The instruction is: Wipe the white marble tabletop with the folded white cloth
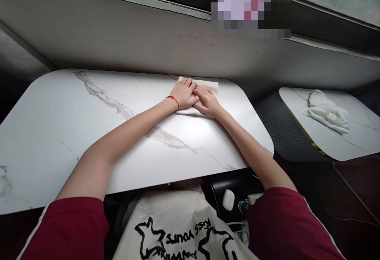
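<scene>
A folded white cloth lies near the far edge of a white marble-patterned table. On top of it, my left hand, with a red string bracelet at the wrist, presses down with its fingers together and slightly bent. My right hand bears on the same cloth from the right, fingers close together and pointing to the left. Its fingertips meet the thumb side of my left hand. Both hands partly cover the cloth, and what lies under the palms is hidden.
To the right stands a second marble-patterned table bearing a crumpled white cloth. A grey wall runs behind the tables. Below the near edge are a white printed bag and a small white case.
</scene>
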The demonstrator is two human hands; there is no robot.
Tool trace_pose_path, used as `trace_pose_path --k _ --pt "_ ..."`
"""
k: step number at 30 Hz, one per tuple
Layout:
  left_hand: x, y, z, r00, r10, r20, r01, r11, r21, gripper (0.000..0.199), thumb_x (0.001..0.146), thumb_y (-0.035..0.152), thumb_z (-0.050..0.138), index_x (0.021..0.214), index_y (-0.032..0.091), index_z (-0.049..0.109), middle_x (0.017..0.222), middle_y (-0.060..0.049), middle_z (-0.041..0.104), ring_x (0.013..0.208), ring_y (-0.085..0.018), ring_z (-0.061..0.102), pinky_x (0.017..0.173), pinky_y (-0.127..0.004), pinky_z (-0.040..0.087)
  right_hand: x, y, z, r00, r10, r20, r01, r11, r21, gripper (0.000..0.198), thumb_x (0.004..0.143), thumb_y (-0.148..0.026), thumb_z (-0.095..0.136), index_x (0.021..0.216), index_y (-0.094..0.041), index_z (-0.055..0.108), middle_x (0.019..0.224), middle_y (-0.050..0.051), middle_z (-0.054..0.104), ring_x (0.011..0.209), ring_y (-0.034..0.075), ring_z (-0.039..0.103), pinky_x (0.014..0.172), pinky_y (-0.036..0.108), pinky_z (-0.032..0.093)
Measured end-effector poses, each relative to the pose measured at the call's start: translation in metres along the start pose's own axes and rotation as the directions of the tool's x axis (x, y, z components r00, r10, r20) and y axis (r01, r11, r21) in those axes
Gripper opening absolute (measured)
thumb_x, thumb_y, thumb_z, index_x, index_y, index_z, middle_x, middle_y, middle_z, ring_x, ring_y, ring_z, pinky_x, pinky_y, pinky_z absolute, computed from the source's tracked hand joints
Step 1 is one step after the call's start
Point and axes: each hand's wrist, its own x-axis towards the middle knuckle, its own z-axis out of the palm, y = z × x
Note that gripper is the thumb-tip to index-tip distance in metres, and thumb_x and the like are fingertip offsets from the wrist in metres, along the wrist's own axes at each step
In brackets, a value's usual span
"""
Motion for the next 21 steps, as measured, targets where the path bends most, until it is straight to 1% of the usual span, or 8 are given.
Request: trace_pose_path --k 5,9,12,17,19,21 --pt "0.015 -0.024 0.002 0.999 -0.027 -0.024 0.027 1.000 -0.003 0.049 0.091 0.031 0.047 0.131 0.006 0.059 0.131 -0.020 0.058 0.125 -0.035 0.050 0.109 -0.048 0.039 0.027 0.017 0.009 1.000 -0.002 -0.018 0.002 1.000 -0.009 0.052 0.091 -0.042 0.045 0.134 -0.016 0.058 0.143 0.015 0.061 0.135 0.033 0.052 0.112 0.050 0.038" --pt "0.021 -0.036 0.002 0.998 -0.048 -0.044 0.048 0.999 -0.008 0.048 0.092 0.029 0.046 0.132 0.007 0.059 0.130 -0.019 0.059 0.124 -0.035 0.051 0.109 -0.047 0.041 0.041 0.026 0.014 0.999 -0.008 -0.041 0.008 1.000 0.003 0.052 0.090 -0.041 0.044 0.134 -0.017 0.059 0.143 0.013 0.061 0.135 0.032 0.053 0.112 0.049 0.039" --pt "0.021 -0.039 0.001 0.996 -0.074 -0.050 0.073 0.997 -0.017 0.047 0.092 0.029 0.045 0.131 0.006 0.060 0.129 -0.019 0.060 0.122 -0.034 0.053 0.108 -0.045 0.042 0.046 0.028 0.016 0.999 -0.009 -0.047 0.009 1.000 0.001 0.052 0.090 -0.040 0.044 0.133 -0.017 0.061 0.143 0.013 0.061 0.135 0.031 0.053 0.113 0.048 0.039" --pt "0.017 -0.036 0.001 0.994 -0.077 -0.080 0.072 0.996 -0.055 0.045 0.092 0.029 0.045 0.127 0.005 0.061 0.128 -0.019 0.060 0.120 -0.034 0.054 0.107 -0.045 0.044 0.043 0.020 0.015 1.000 0.022 -0.008 -0.022 0.997 -0.068 0.054 0.093 -0.038 0.042 0.140 -0.015 0.056 0.151 0.013 0.055 0.143 0.030 0.046 0.118 0.048 0.035" --pt "0.014 -0.033 0.002 0.993 -0.079 -0.082 0.074 0.995 -0.066 0.046 0.091 0.029 0.046 0.127 0.006 0.060 0.133 -0.021 0.057 0.124 -0.034 0.053 0.109 -0.046 0.043 0.039 0.014 0.013 0.999 0.039 0.005 -0.038 0.995 -0.090 0.055 0.095 -0.038 0.041 0.142 -0.014 0.055 0.153 0.013 0.052 0.144 0.030 0.045 0.119 0.049 0.033" --pt "0.010 -0.031 0.004 0.993 -0.078 -0.084 0.072 0.995 -0.071 0.048 0.091 0.030 0.047 0.129 0.005 0.058 0.142 -0.023 0.051 0.133 -0.035 0.048 0.113 -0.047 0.041 0.032 0.008 0.012 0.998 0.059 0.007 -0.058 0.993 -0.106 0.056 0.095 -0.038 0.042 0.145 -0.015 0.053 0.156 0.013 0.050 0.147 0.030 0.042 0.120 0.050 0.033"
